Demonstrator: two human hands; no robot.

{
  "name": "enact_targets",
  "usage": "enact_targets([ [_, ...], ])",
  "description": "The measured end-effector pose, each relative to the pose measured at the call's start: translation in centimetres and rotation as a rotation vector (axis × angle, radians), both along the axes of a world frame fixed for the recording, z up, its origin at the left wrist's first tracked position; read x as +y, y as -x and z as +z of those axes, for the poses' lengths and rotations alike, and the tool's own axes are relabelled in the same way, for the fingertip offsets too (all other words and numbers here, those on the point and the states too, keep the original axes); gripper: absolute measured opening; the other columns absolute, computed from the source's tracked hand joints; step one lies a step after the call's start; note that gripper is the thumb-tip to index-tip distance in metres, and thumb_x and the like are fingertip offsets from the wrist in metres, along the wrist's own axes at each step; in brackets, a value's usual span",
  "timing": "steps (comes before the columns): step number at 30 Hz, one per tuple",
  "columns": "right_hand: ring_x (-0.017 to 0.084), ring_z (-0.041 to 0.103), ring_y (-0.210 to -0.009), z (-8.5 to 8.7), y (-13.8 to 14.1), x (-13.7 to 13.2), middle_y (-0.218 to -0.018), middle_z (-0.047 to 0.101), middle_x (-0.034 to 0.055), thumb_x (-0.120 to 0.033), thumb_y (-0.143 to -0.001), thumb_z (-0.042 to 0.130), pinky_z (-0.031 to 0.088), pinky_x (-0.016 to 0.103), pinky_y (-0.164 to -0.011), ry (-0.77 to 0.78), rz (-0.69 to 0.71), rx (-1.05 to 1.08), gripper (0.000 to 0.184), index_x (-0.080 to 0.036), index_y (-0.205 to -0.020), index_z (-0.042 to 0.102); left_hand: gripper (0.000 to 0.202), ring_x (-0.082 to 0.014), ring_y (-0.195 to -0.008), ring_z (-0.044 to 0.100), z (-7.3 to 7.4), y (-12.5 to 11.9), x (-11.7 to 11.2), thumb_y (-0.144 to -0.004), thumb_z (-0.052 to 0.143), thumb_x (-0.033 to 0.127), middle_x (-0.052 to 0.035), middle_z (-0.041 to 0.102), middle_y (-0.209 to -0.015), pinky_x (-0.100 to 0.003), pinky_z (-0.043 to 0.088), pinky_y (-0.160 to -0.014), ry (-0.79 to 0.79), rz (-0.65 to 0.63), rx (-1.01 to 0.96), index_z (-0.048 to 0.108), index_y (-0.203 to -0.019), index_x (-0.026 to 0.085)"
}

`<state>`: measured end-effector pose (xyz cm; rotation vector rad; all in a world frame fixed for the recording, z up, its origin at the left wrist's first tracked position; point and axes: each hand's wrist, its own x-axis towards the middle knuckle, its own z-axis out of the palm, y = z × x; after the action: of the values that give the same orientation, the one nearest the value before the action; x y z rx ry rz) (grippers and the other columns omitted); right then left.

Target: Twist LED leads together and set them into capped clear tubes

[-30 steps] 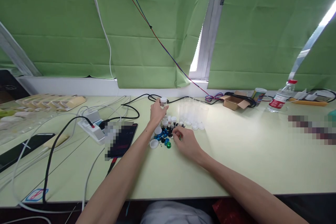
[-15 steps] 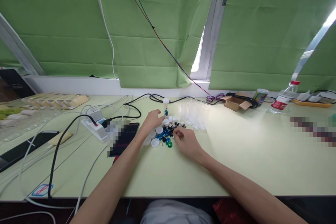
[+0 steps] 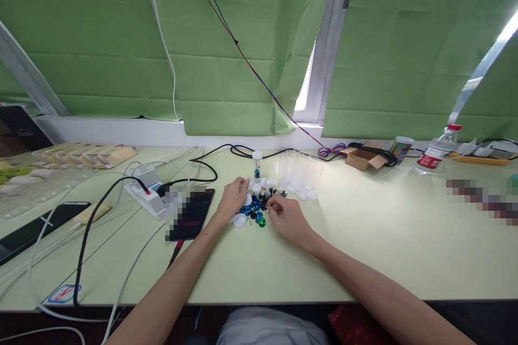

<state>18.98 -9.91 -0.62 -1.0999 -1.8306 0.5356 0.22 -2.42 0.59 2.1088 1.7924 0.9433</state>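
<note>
Over the left side of a pile of small parts is my left hand (image 3: 233, 197), close to a white cap (image 3: 246, 200). Its fingers look loosely apart, and nothing shows in them. My right hand (image 3: 287, 216) rests at the pile's right side with thumb and fingers pinched together; whatever they hold is hidden. Between the hands lie shiny blue parts (image 3: 251, 207), small black parts (image 3: 264, 202) and a green round part (image 3: 262, 222). Behind the pile stands a clear tube (image 3: 257, 165) with a white cap and blue parts inside.
Several clear tubes (image 3: 299, 175) stand behind the pile at the right. To the left are a dark phone (image 3: 198, 215), a power strip (image 3: 148, 199) and loose cables. A small cardboard box (image 3: 362, 159), a printed can (image 3: 401, 150) and a water bottle (image 3: 435, 153) stand along the back right.
My left hand has moved back from the capped tube toward me, over the white caps. The capped tube has shifted very slightly right. My right hand stays in place.
</note>
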Motion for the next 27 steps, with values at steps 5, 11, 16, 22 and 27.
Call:
enact_targets([
  [5, 0.013, 0.054, -0.060, 0.1, 0.0, 0.0, -0.066, 0.063, 0.0005, -0.014, -0.083, 0.048, 0.043, 0.025, -0.061, 0.003, 0.004, -0.001, 0.017, -0.019, -0.083, 0.065, 0.039, -0.0264, -0.095, 0.063, -0.2, -0.6, 0.0, -0.093, 0.035, 0.048, -0.0109, 0.071, -0.099, -0.034, 0.042, -0.085, -0.021, 0.023, -0.041, 0.062, -0.094, 0.019],
  [11, 0.014, 0.053, -0.060, 0.0, 0.0, 0.1, -0.066, 0.062, 0.0007, -0.016, -0.084, 0.048, 0.043, 0.025, -0.061, -0.023, -0.014, -0.002, 0.016, -0.019, -0.084, 0.064, 0.045, -0.0260, -0.095, 0.062, 1.0, -1.1, -0.4, -0.094, 0.031, 0.050, -0.0127, 0.070, -0.099, -0.035, 0.043, -0.086, -0.134, 0.042, -0.049, 0.062, -0.092, 0.018],
  [16, 0.013, 0.052, -0.058, 0.0, -0.4, 0.5, -0.065, 0.060, -0.0003, -0.018, -0.086, 0.047, 0.041, 0.023, -0.058, -0.108, -0.055, 0.013, 0.017, -0.019, -0.088, 0.064, 0.041, -0.0175, -0.079, 0.061, 2.7, -2.1, 0.1, -0.095, 0.033, 0.046, -0.0065, 0.069, -0.088, -0.027, 0.046, -0.074, -0.322, -0.057, -0.181, 0.062, -0.084, 0.019],
  [22, 0.014, 0.055, -0.064, 0.3, -1.5, 1.5, -0.071, 0.062, 0.0021, -0.023, -0.089, 0.045, 0.042, 0.024, -0.061, -0.211, -0.136, 0.009, 0.019, -0.018, -0.095, 0.062, 0.038, -0.0135, -0.061, 0.054, 3.1, -2.6, 0.3, -0.090, 0.041, 0.045, -0.0015, 0.065, -0.068, -0.025, 0.043, -0.065, -0.265, -0.214, -0.081, 0.063, -0.072, 0.019],
  [27, 0.015, 0.054, -0.065, -0.3, -2.1, 2.4, -0.071, 0.062, 0.0016, -0.023, -0.091, 0.044, 0.042, 0.025, -0.062, -0.230, -0.150, -0.041, 0.019, -0.018, -0.096, 0.061, 0.029, -0.0140, -0.059, 0.053, 2.7, -2.2, -1.3, -0.084, 0.049, 0.039, -0.0019, 0.065, -0.065, -0.026, 0.042, -0.063, -0.130, -0.426, 0.120, 0.064, -0.068, 0.020],
])
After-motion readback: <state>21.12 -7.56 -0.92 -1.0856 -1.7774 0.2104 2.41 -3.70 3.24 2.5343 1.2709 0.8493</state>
